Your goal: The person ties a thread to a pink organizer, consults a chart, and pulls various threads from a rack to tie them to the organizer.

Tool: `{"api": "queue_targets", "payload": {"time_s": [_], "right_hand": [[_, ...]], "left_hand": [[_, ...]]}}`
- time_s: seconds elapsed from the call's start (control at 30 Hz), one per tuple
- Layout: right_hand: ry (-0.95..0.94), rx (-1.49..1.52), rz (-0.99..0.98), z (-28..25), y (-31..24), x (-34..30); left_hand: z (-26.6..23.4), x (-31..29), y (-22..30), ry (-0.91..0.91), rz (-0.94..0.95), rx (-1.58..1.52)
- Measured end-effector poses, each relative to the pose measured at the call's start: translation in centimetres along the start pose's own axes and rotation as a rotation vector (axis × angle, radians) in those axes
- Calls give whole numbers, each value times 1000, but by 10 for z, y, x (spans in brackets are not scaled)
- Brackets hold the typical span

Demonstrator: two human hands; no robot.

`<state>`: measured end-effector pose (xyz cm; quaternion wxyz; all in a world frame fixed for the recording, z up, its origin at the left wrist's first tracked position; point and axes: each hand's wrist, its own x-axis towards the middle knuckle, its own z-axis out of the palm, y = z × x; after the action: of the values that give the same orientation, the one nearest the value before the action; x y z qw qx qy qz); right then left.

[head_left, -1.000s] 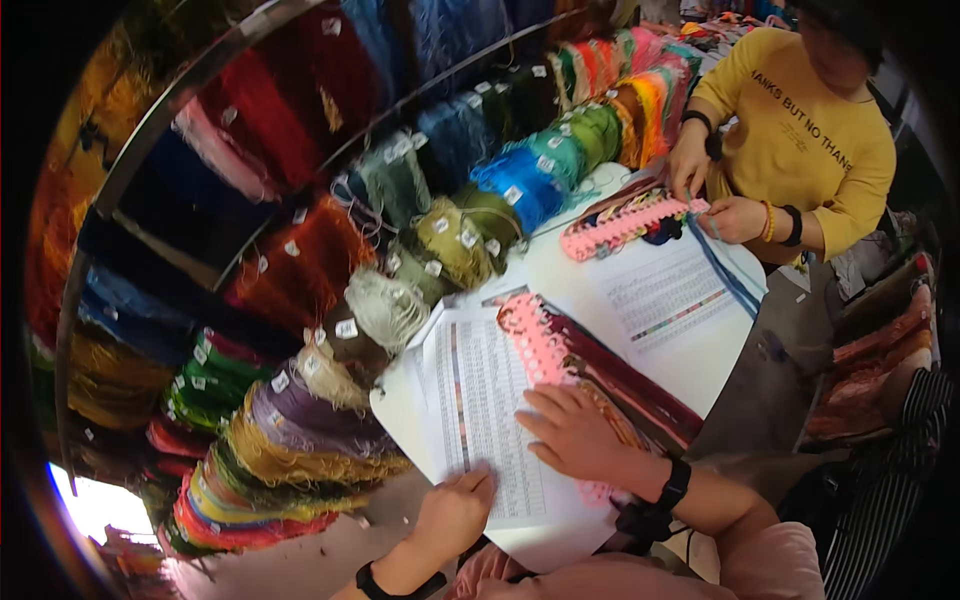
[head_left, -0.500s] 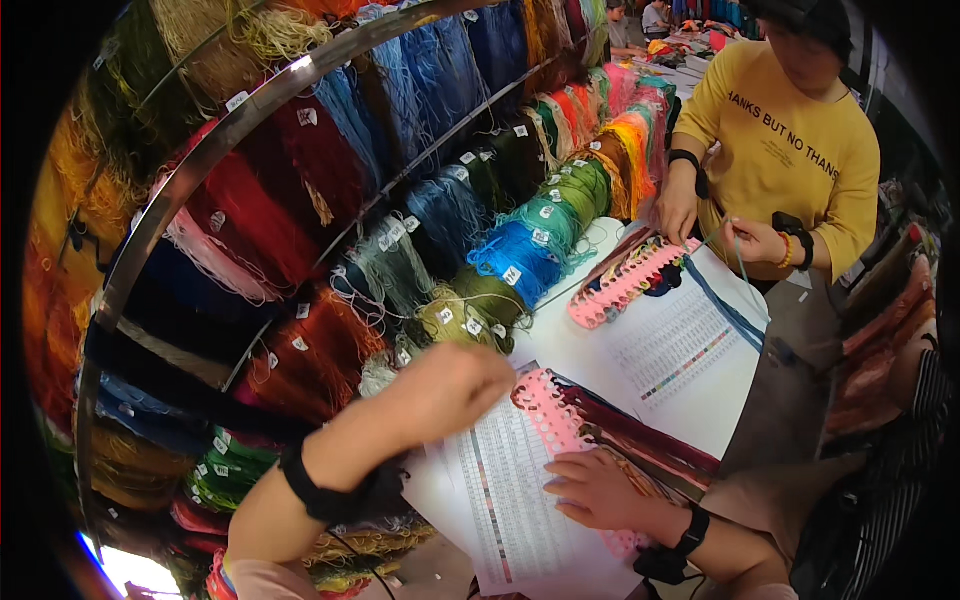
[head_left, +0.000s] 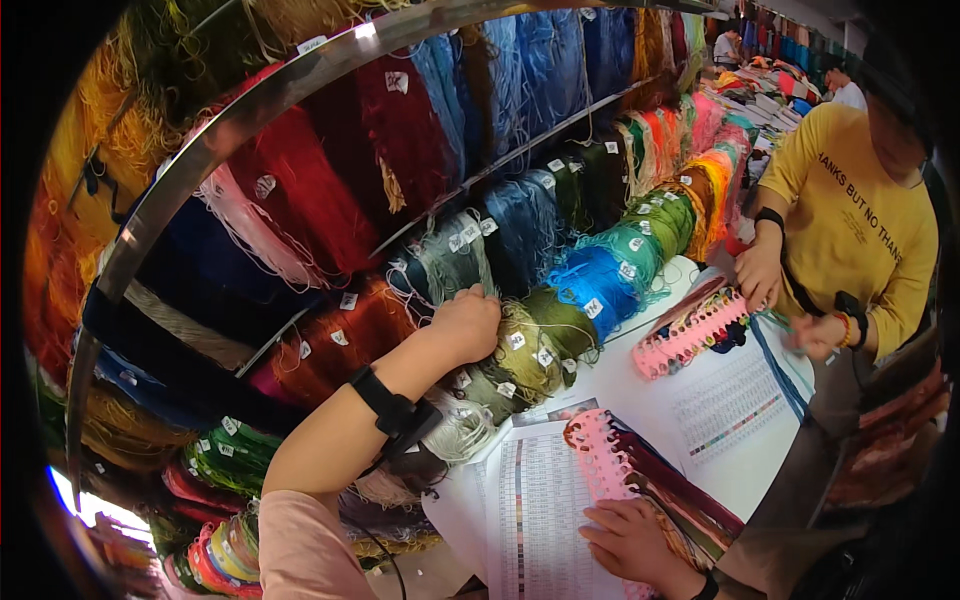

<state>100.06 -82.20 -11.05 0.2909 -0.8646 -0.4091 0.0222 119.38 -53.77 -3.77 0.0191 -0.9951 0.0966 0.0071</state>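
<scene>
My left hand reaches up to the rack, against a hanging grey-green thread skein and beside an olive skein. Its fingers are curled in, and what they may grip is hidden. Down on the table my right hand lies open, fingers spread, over the edge of a pink perforated strip and a printed sheet. Bundles of maroon, brown and other dark threads run from the strip's holes toward the right.
A person in a yellow shirt stands across the table, hands by a second pink holed strip with threads. Another chart lies near it. Labelled skeins crowd the rack, with blue ones mid-row. A curved metal bar crosses in front.
My left hand has moved from above the pink strip up to the hanging skeins. My right hand stays on the strip. The view has shifted, and the other person's hands have moved slightly.
</scene>
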Motion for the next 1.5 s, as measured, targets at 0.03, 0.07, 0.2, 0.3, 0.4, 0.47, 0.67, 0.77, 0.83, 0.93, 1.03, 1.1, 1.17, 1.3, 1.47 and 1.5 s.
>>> {"api": "queue_targets", "payload": {"time_s": [0.03, 0.07, 0.2, 0.3, 0.4, 0.47, 0.67, 0.77, 0.83, 0.93, 1.03, 1.1, 1.17, 1.3, 1.47, 1.5], "right_hand": [[-7, 0, 0, 0, 1, 1], [-10, 11, 6, 0, 1, 2], [-25, 15, 16, -1, 1, 4], [14, 0, 5, 2, 4, 2], [9, 7, 12, 4, 4, 3], [-1, 32, 19, 2, 4, 2], [-4, 41, 3, -1, 5, 1], [0, 48, -14, -3, 5, 1], [5, 57, -24, -3, 6, 1], [20, 43, -36, -1, 7, 1], [17, 43, -42, 0, 7, 1], [26, 21, -34, 2, 7, 0], [33, 16, -38, 0, 5, -2], [45, 21, -54, 5, 9, -1], [78, 4, -76, 7, 7, -8], [89, -3, -85, 6, 6, -8]], "left_hand": [[0, 1, -4, -3, -4, -5], [-2, 3, -10, 25, 18, -60], [-12, 8, -39, 293, -168, -801], [-3, 14, -53, 369, -371, -1036], [5, 24, -58, 511, -447, -1080], [6, 29, -58, 578, -484, -1082], [5, 35, -56, 523, -488, -970], [9, 27, -65, 545, -455, -1189], [9, 22, -66, 553, -436, -1359], [2, 15, -62, 523, -545, -1491], [-3, 10, -61, 522, -554, -1552], [-7, 6, -60, 523, -574, -1577], [-12, -1, -57, 533, -570, -1599], [-14, -16, -59, 533, -645, -1653], [-32, -42, -35, 508, -552, -1667], [-36, -51, -28, 464, -484, -1622]]}}
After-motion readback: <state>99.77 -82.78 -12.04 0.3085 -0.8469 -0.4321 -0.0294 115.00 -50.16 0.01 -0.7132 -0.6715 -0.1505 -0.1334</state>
